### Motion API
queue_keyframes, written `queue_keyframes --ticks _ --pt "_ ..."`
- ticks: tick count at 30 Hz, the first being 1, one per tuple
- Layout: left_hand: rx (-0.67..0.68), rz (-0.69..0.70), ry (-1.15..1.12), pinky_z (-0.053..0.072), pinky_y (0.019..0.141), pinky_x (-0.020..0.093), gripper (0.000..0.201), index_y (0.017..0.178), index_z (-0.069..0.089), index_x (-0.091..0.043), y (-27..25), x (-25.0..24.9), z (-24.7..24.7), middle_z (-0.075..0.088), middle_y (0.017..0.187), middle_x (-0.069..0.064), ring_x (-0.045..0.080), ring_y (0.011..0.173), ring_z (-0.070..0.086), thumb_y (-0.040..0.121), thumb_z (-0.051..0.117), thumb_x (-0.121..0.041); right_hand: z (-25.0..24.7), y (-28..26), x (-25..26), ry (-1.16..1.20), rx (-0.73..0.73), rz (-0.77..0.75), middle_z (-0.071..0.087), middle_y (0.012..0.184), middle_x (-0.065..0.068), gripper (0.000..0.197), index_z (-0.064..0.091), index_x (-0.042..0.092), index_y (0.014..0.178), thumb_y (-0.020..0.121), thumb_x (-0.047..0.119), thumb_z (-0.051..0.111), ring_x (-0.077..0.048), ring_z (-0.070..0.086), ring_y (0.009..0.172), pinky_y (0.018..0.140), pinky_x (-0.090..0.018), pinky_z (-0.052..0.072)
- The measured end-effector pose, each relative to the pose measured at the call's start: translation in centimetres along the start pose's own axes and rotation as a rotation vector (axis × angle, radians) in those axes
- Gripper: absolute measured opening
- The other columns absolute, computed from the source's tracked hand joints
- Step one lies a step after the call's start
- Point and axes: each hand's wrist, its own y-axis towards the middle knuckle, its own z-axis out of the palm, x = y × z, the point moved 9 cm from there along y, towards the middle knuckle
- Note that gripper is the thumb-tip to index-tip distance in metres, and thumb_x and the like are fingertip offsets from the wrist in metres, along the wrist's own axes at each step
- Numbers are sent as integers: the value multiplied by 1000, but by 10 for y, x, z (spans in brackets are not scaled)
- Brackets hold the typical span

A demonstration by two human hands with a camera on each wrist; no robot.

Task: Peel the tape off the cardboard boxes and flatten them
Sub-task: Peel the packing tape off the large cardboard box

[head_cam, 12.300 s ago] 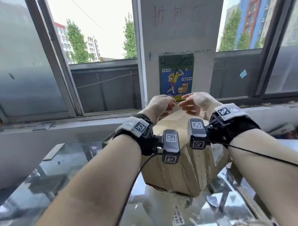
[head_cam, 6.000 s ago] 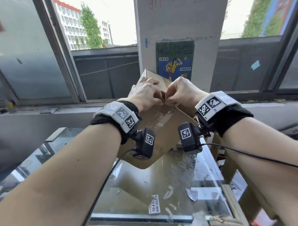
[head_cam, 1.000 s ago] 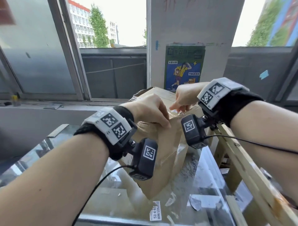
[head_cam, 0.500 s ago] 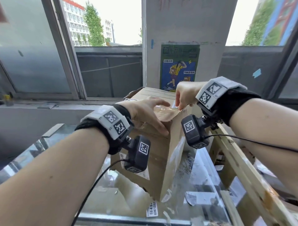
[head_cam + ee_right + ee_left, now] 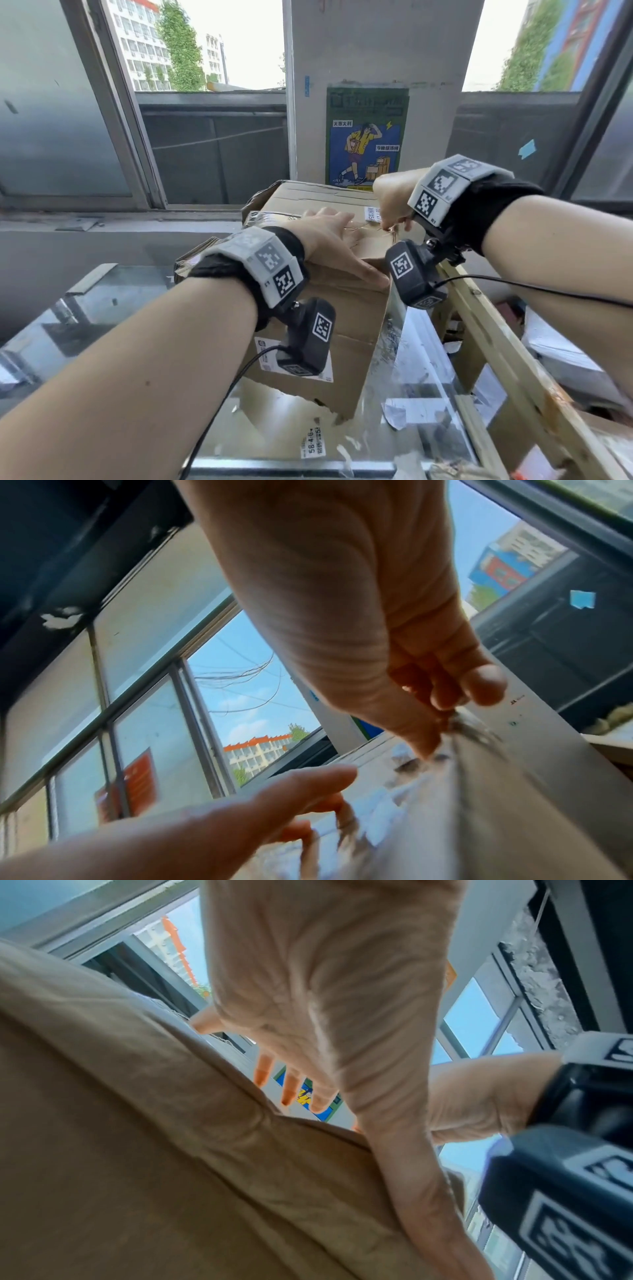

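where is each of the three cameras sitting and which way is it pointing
Head: worn on the head, looking forward and down at the cardboard box on the glass table; both forearms, the left hand and the right hand show.
Left wrist: under the left wrist, looking up along the flat left hand and the box.
Right wrist: under the right wrist, looking along the right hand pinching the tape.
Shared: both wrist views show both hands; all show the box.

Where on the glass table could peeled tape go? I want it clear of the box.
Left of the box, the glass table shows bare. In front, near the front rim, labels and scraps litter it. The wooden frame crowds the right.
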Motion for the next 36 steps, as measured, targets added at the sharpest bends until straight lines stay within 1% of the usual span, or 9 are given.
queue_keyframes --ticks 4,6,15,19,21,23,26,31,36 --pt "0 9 46 26 108 55 109 142 27 -49 4 -2 -1 29 145 -3 25 137 20 47 70 -81 -1 -1 -1 10 28 -20 49 53 2 18 62 4 70 84 14 68 -5 46 38 36 -11 35" --pt "-3 20 41 22 110 53 106 139 31 -47 6 0 1 28 145 -5 23 137 21 47 70 -81 2 0 -3 71 37 10 54 61 -3 15 66 0 83 88 14 64 -11 47 49 45 -17 39" --pt "-51 36 9 15 117 51 114 149 20 -34 19 2 7 24 153 -5 24 142 18 55 66 -81 -3 3 4 117 -85 13 62 80 -7 20 63 -1 104 85 5 64 -15 52 58 54 -22 42" --pt "-46 22 1 12 117 51 107 147 23 -39 22 6 8 22 153 -6 25 143 16 58 65 -81 -6 5 8 46 -109 1 67 100 -16 12 60 -4 99 89 4 59 -27 66 91 54 -20 41" --pt "-62 34 18 10 118 51 106 147 24 -37 23 1 9 24 153 -3 25 143 16 59 65 -80 -2 5 8 -22 -69 11 62 83 -8 18 54 1 77 92 11 57 -25 66 100 44 -16 37" --pt "-74 42 47 8 118 52 110 148 23 -33 24 -3 8 25 153 1 28 143 16 59 65 -80 1 3 9 -53 -38 17 52 68 -2 32 44 7 64 92 16 57 -21 68 91 38 -15 34" --pt "-81 40 80 4 119 52 116 151 16 -28 24 -3 6 23 155 6 31 145 14 59 66 -78 3 3 7 8 -18 47 50 67 -2 30 50 7 69 92 24 59 -13 53 59 48 -18 37" --pt "-68 19 91 8 119 51 119 151 17 -24 26 7 5 26 153 7 32 143 17 57 66 -79 10 9 6 186 36 24 64 89 -9 27 67 1 100 86 24 66 -18 57 76 68 -27 47" --pt "-126 -37 48 18 117 48 115 144 32 -14 27 10 5 33 147 10 33 138 24 57 65 -82 1 7 15 185 -84 -70 60 94 -6 12 62 8 88 85 16 69 -17 52 84 67 -27 41"
